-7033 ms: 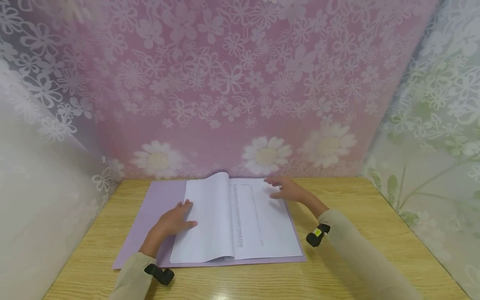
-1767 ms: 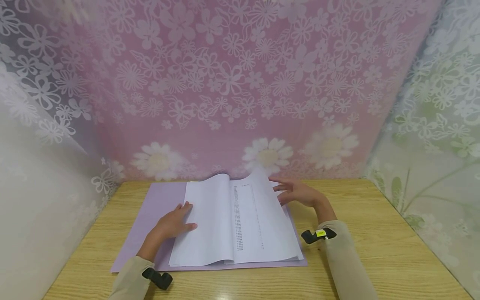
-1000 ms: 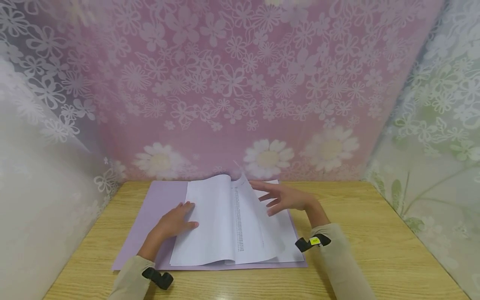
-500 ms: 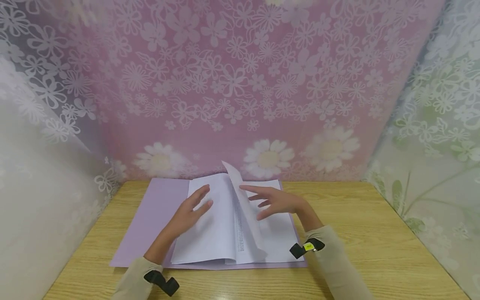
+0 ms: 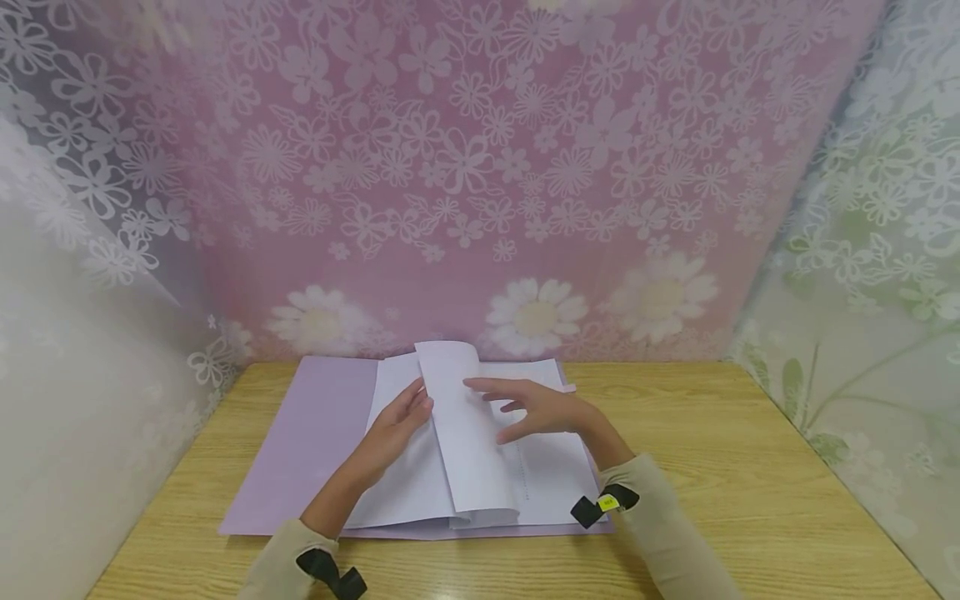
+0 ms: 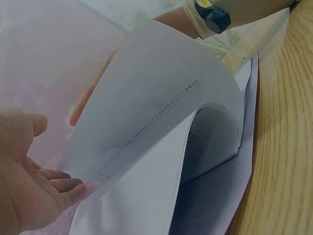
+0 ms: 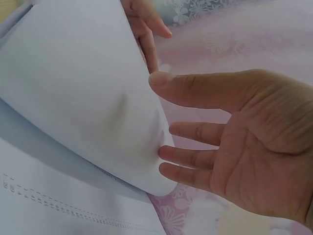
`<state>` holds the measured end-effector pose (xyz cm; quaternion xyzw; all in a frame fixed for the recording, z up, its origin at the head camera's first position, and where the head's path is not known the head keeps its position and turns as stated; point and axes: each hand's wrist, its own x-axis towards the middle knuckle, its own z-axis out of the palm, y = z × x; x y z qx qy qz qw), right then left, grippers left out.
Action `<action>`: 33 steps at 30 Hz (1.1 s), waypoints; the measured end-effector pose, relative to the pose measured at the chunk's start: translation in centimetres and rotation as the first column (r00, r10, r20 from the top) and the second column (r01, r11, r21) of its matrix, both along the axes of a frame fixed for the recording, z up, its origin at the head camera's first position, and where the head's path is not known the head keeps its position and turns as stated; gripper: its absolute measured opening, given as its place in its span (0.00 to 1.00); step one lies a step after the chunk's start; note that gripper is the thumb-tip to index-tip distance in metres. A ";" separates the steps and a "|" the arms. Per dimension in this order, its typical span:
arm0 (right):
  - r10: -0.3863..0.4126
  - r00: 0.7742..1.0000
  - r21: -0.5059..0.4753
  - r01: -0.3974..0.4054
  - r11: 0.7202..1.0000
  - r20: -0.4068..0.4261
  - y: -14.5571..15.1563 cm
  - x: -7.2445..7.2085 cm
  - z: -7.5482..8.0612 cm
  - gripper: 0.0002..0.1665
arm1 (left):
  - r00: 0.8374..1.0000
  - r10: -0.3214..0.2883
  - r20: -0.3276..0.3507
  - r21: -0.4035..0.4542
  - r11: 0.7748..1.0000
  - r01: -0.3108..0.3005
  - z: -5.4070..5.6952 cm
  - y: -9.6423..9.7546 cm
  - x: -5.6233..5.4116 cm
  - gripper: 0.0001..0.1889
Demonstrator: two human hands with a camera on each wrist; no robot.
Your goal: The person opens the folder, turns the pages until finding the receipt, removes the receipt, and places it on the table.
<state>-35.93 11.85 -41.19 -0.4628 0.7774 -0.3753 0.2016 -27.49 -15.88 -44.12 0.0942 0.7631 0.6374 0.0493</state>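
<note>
A lilac folder point(image 5: 292, 450) lies opened flat with a stack of white printed paper in it. One turning sheet point(image 5: 461, 425) stands curved over the middle, its free edge leaning left. My right hand point(image 5: 543, 408), fingers spread and mostly straight, has its fingertips at the sheet's right face; in the right wrist view the fingers point(image 7: 190, 157) meet the paper. My left hand point(image 5: 392, 432) is at the sheet's free edge, over the left pages point(image 5: 405, 492). In the left wrist view its fingers point(image 6: 66, 188) extend beside the paper, pinching nothing. Small print shows on the right page point(image 5: 558, 458).
The folder rests on a wood-grain table point(image 5: 697, 442), near its back edge. A pink flowered backdrop point(image 5: 420, 275) rises behind it, with pale flowered sheets at both sides. A small lilac tab point(image 5: 570, 388) sticks out at the folder's right edge. Black wrist cameras sit on both sleeves.
The sheet has swung from the right side over the middle to the left, pushed by my right hand. My left hand has lifted off the left pages and moved right to the sheet's edge.
</note>
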 end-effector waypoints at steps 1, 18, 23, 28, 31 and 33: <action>0.002 1.000 0.000 -0.002 1.000 -0.007 -0.1 0.1 0.0 0.52 | 1.000 0.009 0.003 0.001 1.000 -0.009 -0.1 0.0 0.0 0.40; 0.034 0.998 0.001 -0.034 0.999 -0.046 -2.6 1.8 -0.1 0.47 | 0.966 0.241 0.093 -0.033 0.970 -0.239 -0.8 -0.7 -0.9 0.51; 0.046 0.997 -0.013 -0.047 0.999 -0.062 -3.2 1.9 -0.5 0.43 | 0.950 0.297 0.094 -0.052 0.955 -0.293 -1.4 -1.2 -1.3 0.50; 0.062 0.996 -0.040 -0.064 0.997 -0.059 -3.4 1.9 -0.9 0.40 | 0.934 0.349 0.079 -0.130 0.932 -0.337 -1.7 -1.6 -1.5 0.48; 0.066 0.996 -0.047 -0.069 0.997 -0.056 -3.4 1.9 -1.0 0.39 | 0.930 0.365 0.055 -0.184 0.919 -0.350 -1.9 -1.9 -1.5 0.46; 0.063 0.996 -0.046 -0.066 0.997 -0.062 -3.3 1.8 -1.0 0.38 | 0.930 0.366 0.035 -0.221 0.910 -0.350 -2.1 -2.1 -1.6 0.45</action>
